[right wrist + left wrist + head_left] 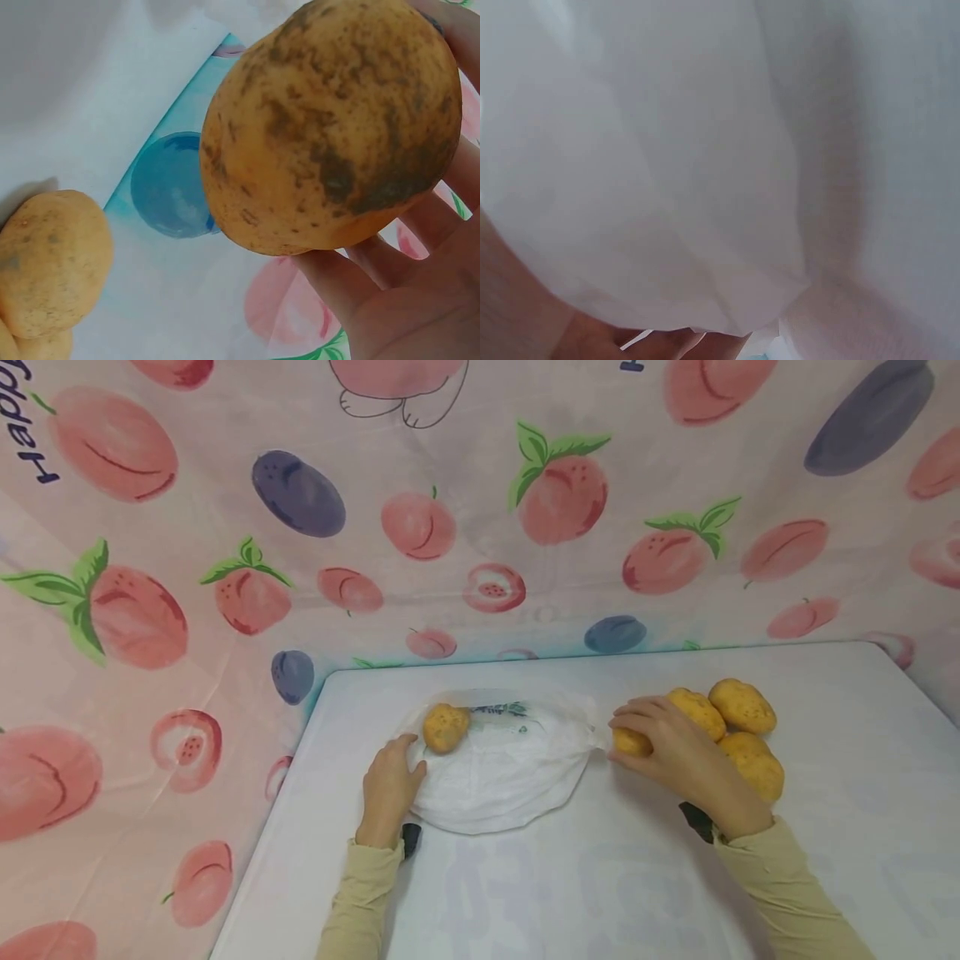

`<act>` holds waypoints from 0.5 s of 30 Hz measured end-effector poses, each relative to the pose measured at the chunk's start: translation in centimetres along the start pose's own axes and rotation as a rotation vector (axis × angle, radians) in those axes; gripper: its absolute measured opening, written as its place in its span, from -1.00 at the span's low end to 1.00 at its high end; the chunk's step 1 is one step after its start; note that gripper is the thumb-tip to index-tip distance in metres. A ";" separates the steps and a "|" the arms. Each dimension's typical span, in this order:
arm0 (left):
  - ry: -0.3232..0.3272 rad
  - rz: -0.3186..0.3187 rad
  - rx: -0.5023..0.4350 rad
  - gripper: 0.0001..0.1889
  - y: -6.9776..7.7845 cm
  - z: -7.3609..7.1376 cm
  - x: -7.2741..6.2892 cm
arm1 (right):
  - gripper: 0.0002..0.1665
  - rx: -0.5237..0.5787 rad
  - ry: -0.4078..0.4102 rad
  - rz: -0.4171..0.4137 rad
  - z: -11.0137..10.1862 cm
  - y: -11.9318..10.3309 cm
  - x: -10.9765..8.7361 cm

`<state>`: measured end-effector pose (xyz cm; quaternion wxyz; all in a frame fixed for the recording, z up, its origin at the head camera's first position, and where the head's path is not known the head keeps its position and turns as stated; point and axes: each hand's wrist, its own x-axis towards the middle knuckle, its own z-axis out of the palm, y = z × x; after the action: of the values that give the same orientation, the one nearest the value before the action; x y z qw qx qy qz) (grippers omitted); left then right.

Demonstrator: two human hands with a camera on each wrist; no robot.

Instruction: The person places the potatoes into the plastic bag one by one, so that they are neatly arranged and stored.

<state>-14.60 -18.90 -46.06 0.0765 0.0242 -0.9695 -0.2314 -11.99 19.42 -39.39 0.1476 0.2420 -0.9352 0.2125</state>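
1. Beige sleeves [787, 893] reach from nearer than the white bag [502, 785].
2. Left grip [390, 783], loosely spread, is at the bag's left edge.
3. Right grip [667, 747], right of the bag, holds one potato [632, 742].
4. Another potato [446, 728] lies on the bag; three more potatoes [741, 706] sit farther right of it on the bench [540, 893].
5. Fruit-printed cloth [487, 468] hangs behind the bag.
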 end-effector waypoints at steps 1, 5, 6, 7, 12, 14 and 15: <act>0.000 0.000 0.001 -0.53 0.0 0.0 0.0 | -0.59 0.003 0.005 -0.001 0.0 -0.1 0.1; -0.003 0.000 0.003 -0.53 0.0 0.0 0.0 | -0.59 0.017 0.012 -0.010 -0.1 -0.6 0.6; -0.004 0.000 0.004 -0.53 0.0 0.0 0.0 | -0.59 0.020 0.013 -0.011 -0.2 -0.7 0.7; -0.005 -0.001 0.003 -0.53 0.0 -0.1 0.0 | -0.59 0.021 0.012 -0.013 -0.2 -0.9 0.9; -0.004 -0.001 0.003 -0.53 0.0 -0.2 0.0 | -0.62 0.053 -0.016 0.000 0.1 -1.8 1.8; -0.003 0.000 0.002 -0.53 0.0 -0.2 0.0 | -0.63 0.075 -0.020 0.004 0.3 -2.1 2.1; -0.003 0.000 0.002 -0.53 0.0 -0.2 0.0 | -0.64 0.083 -0.021 0.007 0.5 -2.3 2.3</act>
<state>-14.57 -18.96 -45.92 0.0750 0.0237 -0.9699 -0.2304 -12.84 16.51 -38.19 0.1267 0.2467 -0.9279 0.2492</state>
